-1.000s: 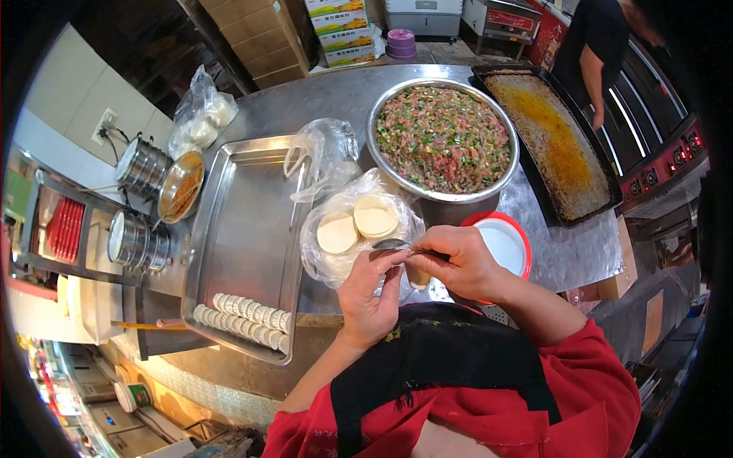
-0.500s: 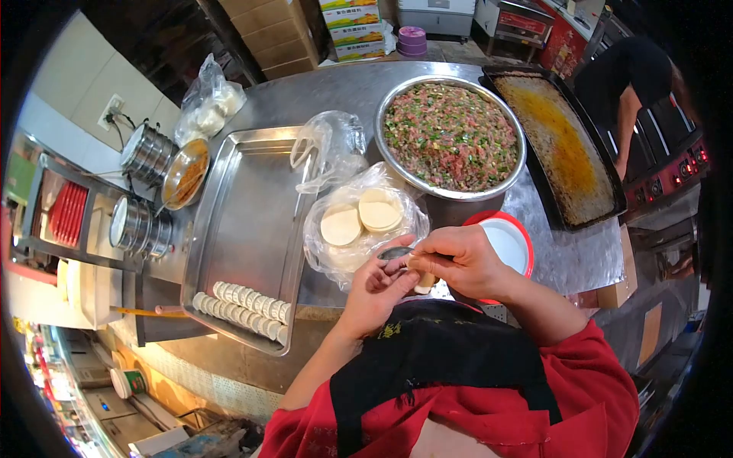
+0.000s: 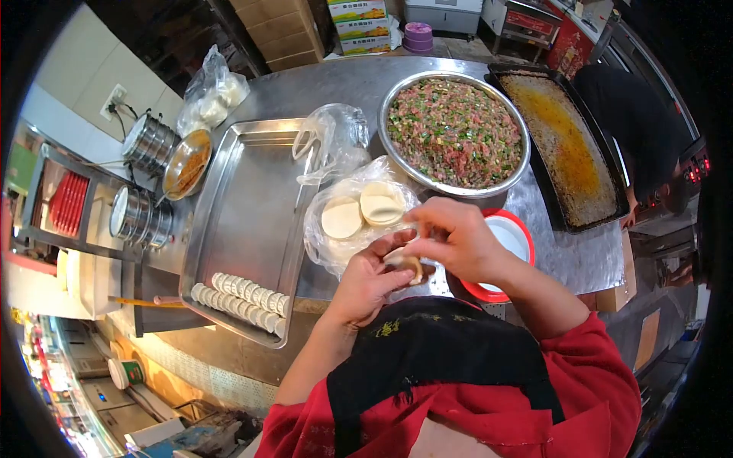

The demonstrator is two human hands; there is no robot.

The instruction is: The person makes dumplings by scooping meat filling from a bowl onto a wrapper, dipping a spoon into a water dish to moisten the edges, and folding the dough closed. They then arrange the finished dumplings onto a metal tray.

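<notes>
My left hand (image 3: 365, 284) holds a partly folded dough wrapper (image 3: 411, 267) in front of the black apron. Over it, my right hand (image 3: 463, 243) is bent with its fingertips at the wrapper's upper edge; they are slightly blurred, and whether they pinch something is unclear. Just beyond my hands, round wrappers (image 3: 341, 217) lie in two stacks on a plastic bag (image 3: 314, 237). Behind them is a metal bowl (image 3: 397, 162) of minced meat with chopped greens (image 3: 454, 130). Pleated dumplings (image 3: 243, 305) stand in two rows at the near end of a metal tray (image 3: 256, 183).
A red-rimmed white basin (image 3: 508, 238) sits right of my hands. Farther right lies a dark-edged baking tray (image 3: 565, 137) with yellow residue. At left are a bowl of brown paste (image 3: 187, 169) and metal containers (image 3: 141, 221). A person in dark clothes (image 3: 634, 114) is at the right.
My right hand has lifted and opened somewhat away from the left. The wrapper in my left hand shows more. The view has shifted slightly, and the other person has moved lower at the right.
</notes>
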